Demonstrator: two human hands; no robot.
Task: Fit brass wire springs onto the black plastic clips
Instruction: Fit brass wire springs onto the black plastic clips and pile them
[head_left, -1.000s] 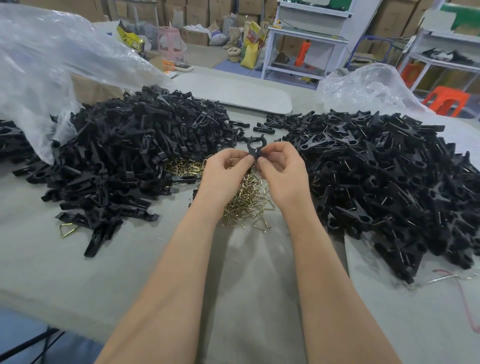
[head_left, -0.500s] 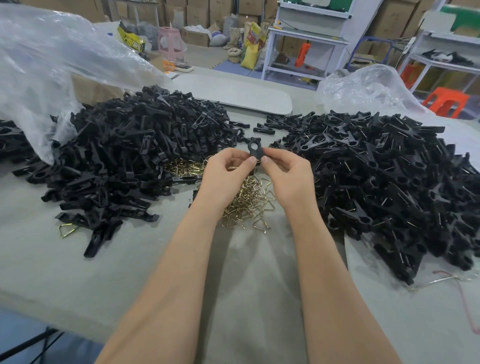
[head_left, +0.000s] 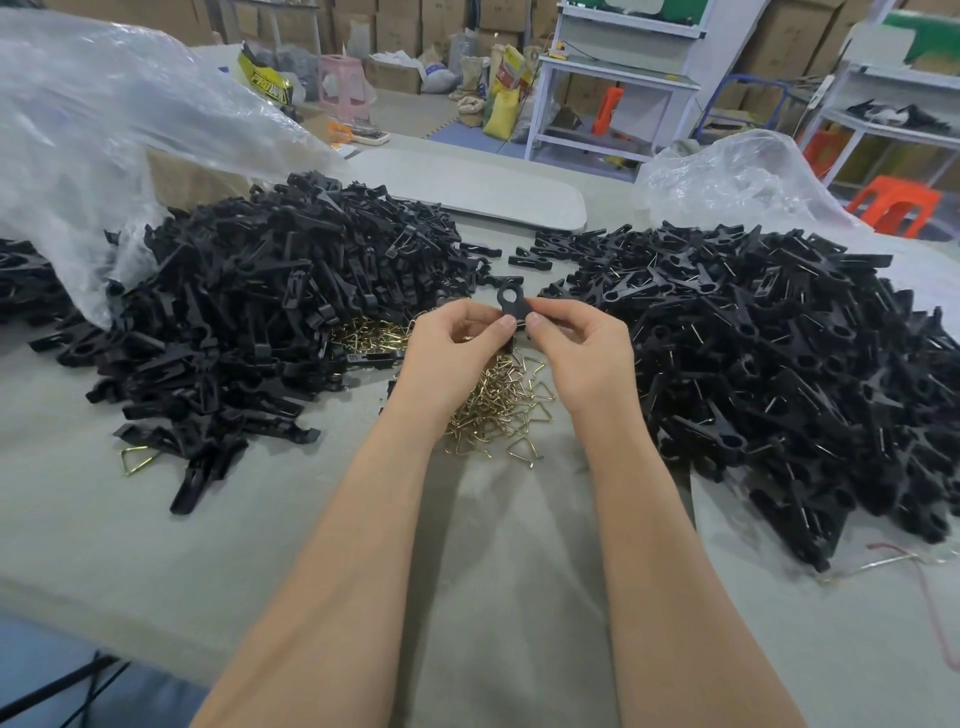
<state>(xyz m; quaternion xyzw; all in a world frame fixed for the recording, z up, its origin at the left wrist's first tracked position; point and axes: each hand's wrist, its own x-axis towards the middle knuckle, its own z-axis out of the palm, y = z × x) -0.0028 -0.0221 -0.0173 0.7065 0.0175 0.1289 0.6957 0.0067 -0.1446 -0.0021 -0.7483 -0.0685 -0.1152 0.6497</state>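
A black plastic clip with a round hole stands upright between my two hands, above a heap of brass wire springs. My left hand pinches the clip from the left with thumb and curled fingers. My right hand pinches it from the right. Whether a spring sits on this clip is hidden by my fingers. A big pile of black clip parts lies to the left. Another pile of black clips, with wire showing on many, lies to the right.
The grey table reaches to a near edge at the lower left. Clear plastic bags rise behind the left pile and behind the right pile. A stray spring lies front left. A grey board lies at the back.
The clip's jaws, spread wide a second ago, have come together into a closed ring. Both hands stayed in place, with my fingertips shifting slightly on the clip.
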